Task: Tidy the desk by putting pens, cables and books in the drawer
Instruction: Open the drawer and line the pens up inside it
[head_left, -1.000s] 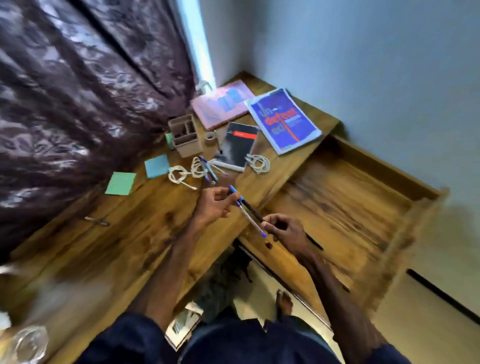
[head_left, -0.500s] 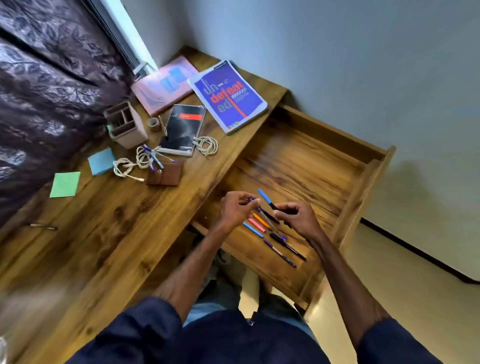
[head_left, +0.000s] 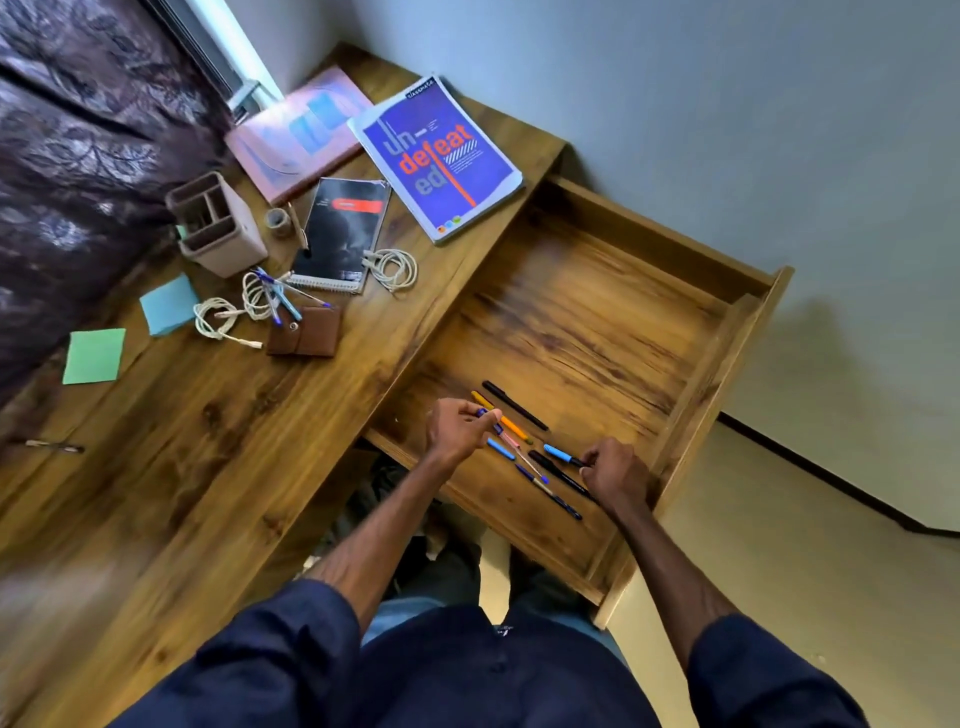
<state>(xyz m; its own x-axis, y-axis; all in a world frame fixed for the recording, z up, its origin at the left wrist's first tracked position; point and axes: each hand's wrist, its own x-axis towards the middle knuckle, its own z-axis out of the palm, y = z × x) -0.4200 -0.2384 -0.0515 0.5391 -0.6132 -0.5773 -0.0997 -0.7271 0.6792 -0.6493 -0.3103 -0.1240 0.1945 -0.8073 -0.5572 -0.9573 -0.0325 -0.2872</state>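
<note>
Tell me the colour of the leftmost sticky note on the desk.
Green: the sticky note shows best in the head view.

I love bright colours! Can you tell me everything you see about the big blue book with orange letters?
The blue book lies flat, closed, cover up, on the desk, at its far end, beside the open drawer. Its cover is blue with a white border, grey and orange letters reading "undefeated", an orange stripe and coloured dots at one corner. It looks thin and paper-covered. One corner reaches the pink book; nothing lies on it.
</note>
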